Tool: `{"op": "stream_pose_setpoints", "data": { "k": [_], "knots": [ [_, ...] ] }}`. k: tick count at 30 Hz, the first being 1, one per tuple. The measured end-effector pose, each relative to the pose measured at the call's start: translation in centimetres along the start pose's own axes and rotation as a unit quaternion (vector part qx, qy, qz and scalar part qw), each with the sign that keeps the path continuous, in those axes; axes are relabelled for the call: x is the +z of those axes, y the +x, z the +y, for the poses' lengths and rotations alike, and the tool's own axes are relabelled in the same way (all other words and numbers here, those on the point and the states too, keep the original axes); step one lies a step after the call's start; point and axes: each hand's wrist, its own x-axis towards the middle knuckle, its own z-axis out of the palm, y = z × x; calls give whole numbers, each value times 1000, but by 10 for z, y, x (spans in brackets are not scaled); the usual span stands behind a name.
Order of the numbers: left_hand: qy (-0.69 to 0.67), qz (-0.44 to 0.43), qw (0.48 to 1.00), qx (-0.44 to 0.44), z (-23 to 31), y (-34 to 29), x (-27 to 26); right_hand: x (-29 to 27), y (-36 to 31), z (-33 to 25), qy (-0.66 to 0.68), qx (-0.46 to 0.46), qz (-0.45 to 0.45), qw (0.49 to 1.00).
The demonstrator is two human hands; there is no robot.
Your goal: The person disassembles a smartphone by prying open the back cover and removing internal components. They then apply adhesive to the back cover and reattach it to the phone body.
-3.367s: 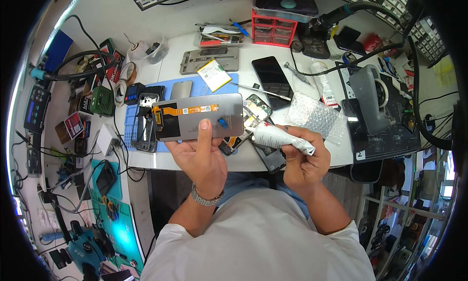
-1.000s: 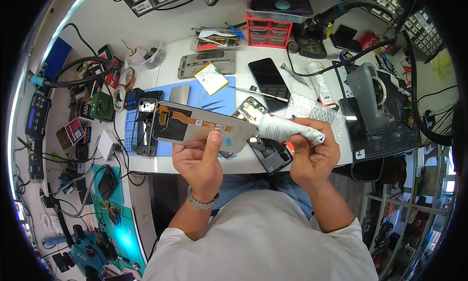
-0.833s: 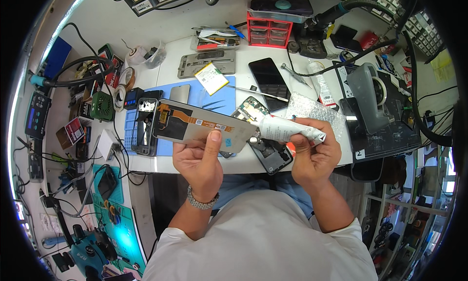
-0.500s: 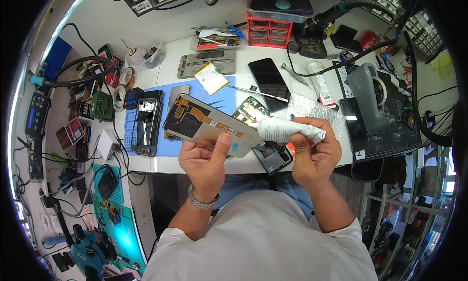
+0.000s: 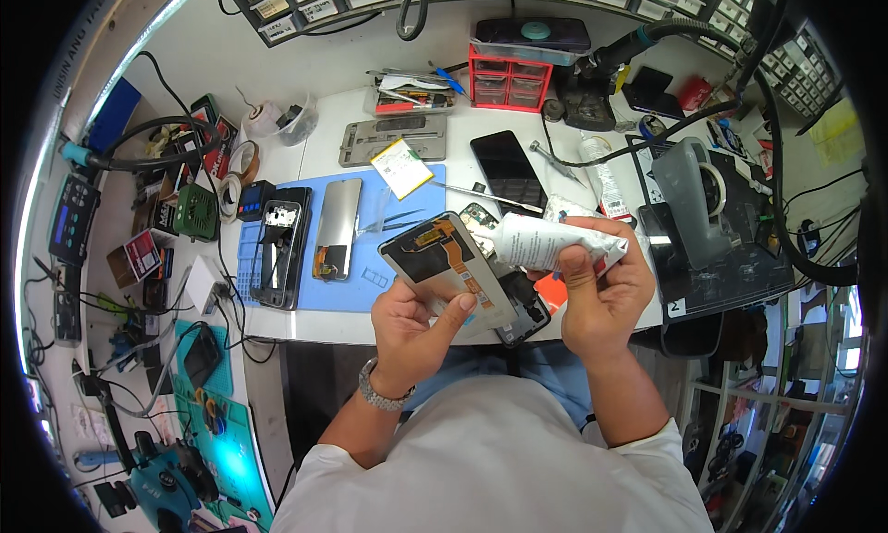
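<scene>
My left hand (image 5: 416, 334) grips a phone screen panel (image 5: 460, 278) by its lower edge, thumb across its grey back, where an orange flex cable runs. A white squeeze tube (image 5: 535, 243) is pinched in my right hand (image 5: 606, 302); its narrow end points left, at the panel's right edge. Whether the tip touches the panel I cannot tell. Behind and below them lies an opened phone housing (image 5: 525, 316), partly hidden by the panel and tube. A second screen panel (image 5: 339, 220) rests on the blue mat (image 5: 370, 297), beside tweezers (image 5: 404, 220).
A yellow-edged battery (image 5: 402, 168), a black phone (image 5: 509, 167) and a thin metal tool (image 5: 486, 196) lie behind my hands. At left stands an open phone frame (image 5: 280, 246). Further back are a grey fixture tray (image 5: 393, 142) and a red drawer box (image 5: 509, 78). A black machine (image 5: 698, 200) is at right.
My left hand has carried the panel to the right and turned it steeper, uncovering the second panel on the mat. The tube has shifted slightly right, still in my right hand.
</scene>
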Motion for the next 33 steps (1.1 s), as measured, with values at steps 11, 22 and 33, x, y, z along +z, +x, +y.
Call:
{"op": "stream_pose_setpoints", "data": {
  "k": [11,22,33],
  "knots": [
    [-1,-11,1000,-10,2,-1,2,4,4,-4,25,-24,-2,999],
    [26,-19,999,27,-1,-1,1,4,4,-5,1,-37,-8,999],
    [46,-20,998,34,-1,-1,0,2,3,-5,-18,-56,-6,998]
  ]
}}
